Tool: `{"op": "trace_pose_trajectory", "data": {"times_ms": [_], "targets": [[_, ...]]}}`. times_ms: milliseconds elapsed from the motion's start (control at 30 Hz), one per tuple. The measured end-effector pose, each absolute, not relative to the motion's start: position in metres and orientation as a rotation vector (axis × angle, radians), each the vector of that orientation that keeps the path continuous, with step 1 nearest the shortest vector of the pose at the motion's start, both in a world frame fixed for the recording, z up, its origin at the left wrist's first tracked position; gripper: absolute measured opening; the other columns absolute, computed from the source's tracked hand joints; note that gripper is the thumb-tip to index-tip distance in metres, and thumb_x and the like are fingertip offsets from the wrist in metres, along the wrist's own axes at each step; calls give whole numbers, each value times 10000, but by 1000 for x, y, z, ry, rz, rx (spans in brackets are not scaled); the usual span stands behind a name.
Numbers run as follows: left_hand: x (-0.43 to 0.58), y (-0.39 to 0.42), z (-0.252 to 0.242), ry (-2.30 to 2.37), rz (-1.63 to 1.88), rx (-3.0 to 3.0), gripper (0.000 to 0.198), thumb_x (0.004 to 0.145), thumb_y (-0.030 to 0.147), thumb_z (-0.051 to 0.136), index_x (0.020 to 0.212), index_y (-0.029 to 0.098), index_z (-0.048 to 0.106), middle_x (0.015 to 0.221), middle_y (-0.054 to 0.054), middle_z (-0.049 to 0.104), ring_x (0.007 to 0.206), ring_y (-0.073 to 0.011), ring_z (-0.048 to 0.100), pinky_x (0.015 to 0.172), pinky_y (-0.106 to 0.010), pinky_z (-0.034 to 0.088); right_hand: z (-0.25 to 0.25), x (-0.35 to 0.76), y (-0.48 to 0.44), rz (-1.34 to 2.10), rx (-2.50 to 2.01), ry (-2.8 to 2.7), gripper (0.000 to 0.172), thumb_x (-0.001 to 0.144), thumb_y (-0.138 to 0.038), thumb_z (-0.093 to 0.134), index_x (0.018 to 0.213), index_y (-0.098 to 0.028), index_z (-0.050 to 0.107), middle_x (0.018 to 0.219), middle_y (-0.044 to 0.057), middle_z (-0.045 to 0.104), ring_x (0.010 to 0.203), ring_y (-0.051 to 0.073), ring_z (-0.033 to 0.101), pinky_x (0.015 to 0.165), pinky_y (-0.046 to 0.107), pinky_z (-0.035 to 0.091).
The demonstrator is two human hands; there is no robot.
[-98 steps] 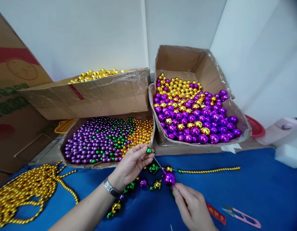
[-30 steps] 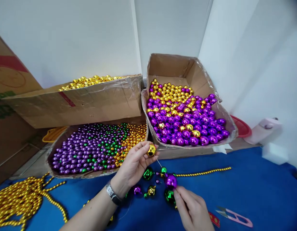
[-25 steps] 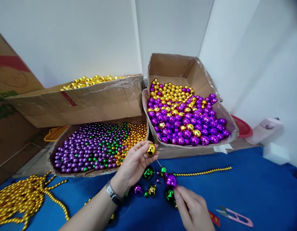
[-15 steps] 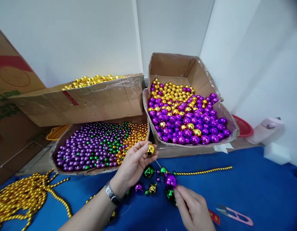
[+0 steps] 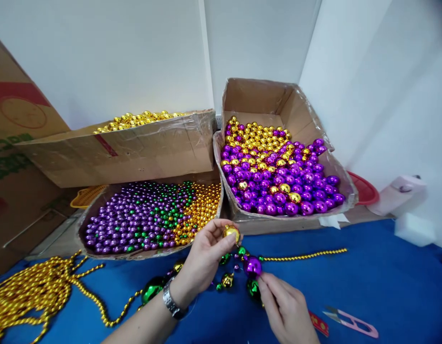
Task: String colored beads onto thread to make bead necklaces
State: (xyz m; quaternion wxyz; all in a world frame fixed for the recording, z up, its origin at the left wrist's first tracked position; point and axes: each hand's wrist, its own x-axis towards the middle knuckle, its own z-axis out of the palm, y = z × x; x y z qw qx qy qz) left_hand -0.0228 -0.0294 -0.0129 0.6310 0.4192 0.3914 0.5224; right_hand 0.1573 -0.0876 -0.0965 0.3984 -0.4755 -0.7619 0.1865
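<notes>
My left hand point(image 5: 210, 253) pinches a shiny gold bead point(image 5: 231, 233) between thumb and fingers. Just below it, a small green bead point(image 5: 241, 251) and a large purple bead point(image 5: 252, 266) follow on the same strand. The fingertips of my right hand point(image 5: 285, 306) are closed at the lower edge of the purple bead. A dark green bead point(image 5: 253, 288) hangs beside those fingertips. Behind my hands, more of the strand lies on the blue cloth, with a gold bead point(image 5: 227, 280) among smaller ones. Left of my watch sits a big green bead point(image 5: 153, 289), partly covered by my forearm.
Cardboard boxes hold small purple, green and gold beads point(image 5: 127, 220) and larger purple and gold ones point(image 5: 285, 172). Gold bead chains point(image 5: 37, 296) lie at left, another gold chain point(image 5: 307, 256) at right. Pink thread snips point(image 5: 353, 322) lie at lower right, near a red packet point(image 5: 318, 323).
My left hand has moved right and slightly down, bringing the gold bead against the green one. The bare thread between them is no longer visible. My right hand has hardly moved.
</notes>
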Motion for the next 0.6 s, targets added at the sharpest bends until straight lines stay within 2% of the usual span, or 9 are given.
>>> {"op": "trace_pose_trajectory", "data": {"times_ms": [67,200,300,400,467,600], "targets": [[-22,-31,-18,872,1218,874,218,762,204,686,956,172,593,1026,-73,623,860,-165,614,808,-301,490,-98,156,-89,533,-1249,-1879,146,937,-246,402,943,-201,541,628,-9,587,519,123,559,510,193,405],[-21,-33,-27,859,1264,763,240,743,199,704,953,169,591,1028,-71,619,852,-159,616,826,-318,487,-98,154,-92,642,-1326,-1823,183,942,-301,406,831,-210,519,552,-40,536,451,105,519,454,178,387],[-21,-34,-32,901,1295,766,257,741,210,707,963,171,582,1025,-72,619,864,-163,615,819,-310,484,-98,155,-94,697,-1275,-1830,190,937,-303,409,950,-205,571,711,18,623,599,135,603,543,185,456],[-21,-35,-34,955,1313,832,265,742,225,705,968,172,576,1019,-73,618,871,-165,610,797,-289,476,-103,155,-96,802,-1209,-1740,249,927,-331,426,1056,-212,602,886,72,629,735,163,616,657,215,491],[-22,-36,-35,987,1315,879,263,743,231,704,965,170,576,1004,-71,620,866,-159,602,786,-275,470,-109,152,-96,954,-1225,-1556,270,912,-379,458,1051,-215,621,904,76,607,744,165,599,659,227,492],[-20,-40,-34,1059,1291,951,253,740,239,703,951,168,583,1000,-73,628,850,-146,579,760,-249,465,-121,140,-94,1405,-1213,-998,385,810,-465,615,1094,-206,587,772,26,581,656,143,581,567,222,478]]}}
